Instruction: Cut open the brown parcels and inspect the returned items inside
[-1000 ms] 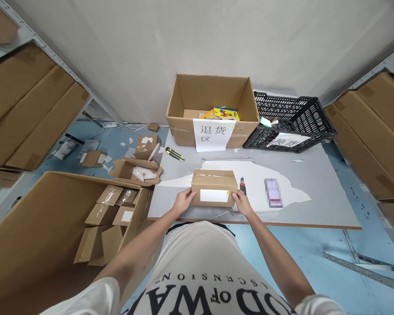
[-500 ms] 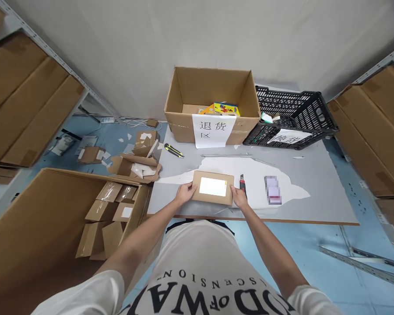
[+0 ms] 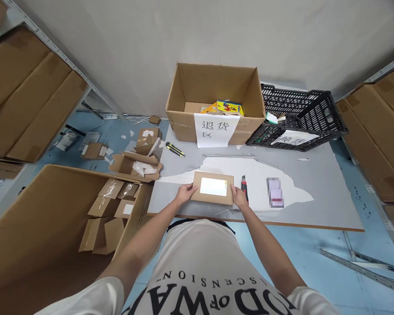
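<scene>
A flat brown cardboard box point(image 3: 197, 196) with a white label on top is held level at the table's front edge. My left hand point(image 3: 185, 193) grips its left end, thumb on top. At its right end my right hand point(image 3: 239, 197) is closed on it the same way. The undersides of both hands' fingers are hidden. Just right of the box, close to my right hand, lies a red and black box cutter point(image 3: 244, 186). Farther right is a pixelated pinkish item point(image 3: 275, 192). A yellow and black box cutter point(image 3: 175, 149) rests at the table's left side.
At the back stand a large open carton point(image 3: 180, 127) with colourful packages and a black plastic crate point(image 3: 328, 111), both bearing paper signs. A big carton point(image 3: 68, 172) with small boxes stands at left. Opened boxes point(image 3: 134, 166) lie beside the table point(image 3: 331, 197).
The camera view has shifted slightly. Both hands keep hold of the cardboard box in nearly the same place on the table.
</scene>
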A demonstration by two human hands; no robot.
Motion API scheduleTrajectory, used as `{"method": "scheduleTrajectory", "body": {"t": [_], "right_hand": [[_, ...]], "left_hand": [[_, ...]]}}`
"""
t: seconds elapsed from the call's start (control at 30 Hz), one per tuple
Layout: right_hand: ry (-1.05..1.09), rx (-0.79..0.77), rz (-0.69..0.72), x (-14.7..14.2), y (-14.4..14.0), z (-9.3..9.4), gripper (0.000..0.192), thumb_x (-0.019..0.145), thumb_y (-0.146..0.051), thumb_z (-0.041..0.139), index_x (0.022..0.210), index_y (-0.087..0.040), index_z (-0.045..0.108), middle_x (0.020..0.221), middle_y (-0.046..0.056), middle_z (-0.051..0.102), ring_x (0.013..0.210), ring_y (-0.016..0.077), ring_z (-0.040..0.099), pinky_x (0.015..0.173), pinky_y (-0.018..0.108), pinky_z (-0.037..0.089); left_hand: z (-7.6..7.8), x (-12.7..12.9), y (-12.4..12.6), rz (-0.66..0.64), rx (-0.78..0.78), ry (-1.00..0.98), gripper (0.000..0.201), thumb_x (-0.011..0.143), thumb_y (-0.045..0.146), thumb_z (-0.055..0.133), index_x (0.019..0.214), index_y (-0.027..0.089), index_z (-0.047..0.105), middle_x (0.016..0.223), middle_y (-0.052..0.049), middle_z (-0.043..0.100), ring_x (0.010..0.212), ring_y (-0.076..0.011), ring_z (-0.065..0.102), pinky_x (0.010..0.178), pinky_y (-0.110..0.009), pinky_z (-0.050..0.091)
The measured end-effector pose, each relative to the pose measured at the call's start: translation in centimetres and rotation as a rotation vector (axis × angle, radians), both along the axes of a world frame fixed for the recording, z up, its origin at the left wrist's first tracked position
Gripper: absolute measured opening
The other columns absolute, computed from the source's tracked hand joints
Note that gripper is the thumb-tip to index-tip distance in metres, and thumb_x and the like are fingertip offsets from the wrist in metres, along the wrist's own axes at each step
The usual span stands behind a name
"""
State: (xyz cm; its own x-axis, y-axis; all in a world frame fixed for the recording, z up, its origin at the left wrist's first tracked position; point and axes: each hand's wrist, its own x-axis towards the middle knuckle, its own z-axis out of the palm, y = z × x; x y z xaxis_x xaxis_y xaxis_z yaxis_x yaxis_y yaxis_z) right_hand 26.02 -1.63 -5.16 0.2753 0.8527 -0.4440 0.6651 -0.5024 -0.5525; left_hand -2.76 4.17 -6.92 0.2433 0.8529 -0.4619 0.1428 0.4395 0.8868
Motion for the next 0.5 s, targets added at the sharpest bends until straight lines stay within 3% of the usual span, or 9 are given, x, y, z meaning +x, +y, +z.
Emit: {"method": "scheduleTrajectory", "body": {"t": [0.27, 0.5], "right_hand": [[0.039, -0.008, -0.018, 0.08, 0.02, -0.14, 0.059, 0.091, -0.059, 0.022, 0.091, -0.018, 0.064, 0.094, 0.012, 0.07, 0.095, 0.0227, 0.062, 0.079, 0.028, 0.044], [0.096, 0.023, -0.041, 0.28, -0.43, -0.8, 0.065, 0.089, -0.062, 0.02, 0.099, -0.016, 0.065, 0.101, 0.014, 0.068, 0.098, 0.0251, 0.062, 0.084, 0.035, 0.046]], "left_hand": [[0.54, -0.02, -0.03, -0.004, -0.013, -0.007, 0.066, 0.06, 0.056, 0.073, 0.11, 0.012, 0.067, 0.096, -0.009, 0.073, 0.096, -0.0278, 0.064, 0.082, -0.035, 0.051], [0.94, -0.04, -0.47, 0.008, -0.025, 0.01, 0.069, 0.063, 0.061, 0.068, 0.112, 0.012, 0.065, 0.102, -0.01, 0.071, 0.1, -0.0278, 0.063, 0.082, -0.038, 0.052]]}}
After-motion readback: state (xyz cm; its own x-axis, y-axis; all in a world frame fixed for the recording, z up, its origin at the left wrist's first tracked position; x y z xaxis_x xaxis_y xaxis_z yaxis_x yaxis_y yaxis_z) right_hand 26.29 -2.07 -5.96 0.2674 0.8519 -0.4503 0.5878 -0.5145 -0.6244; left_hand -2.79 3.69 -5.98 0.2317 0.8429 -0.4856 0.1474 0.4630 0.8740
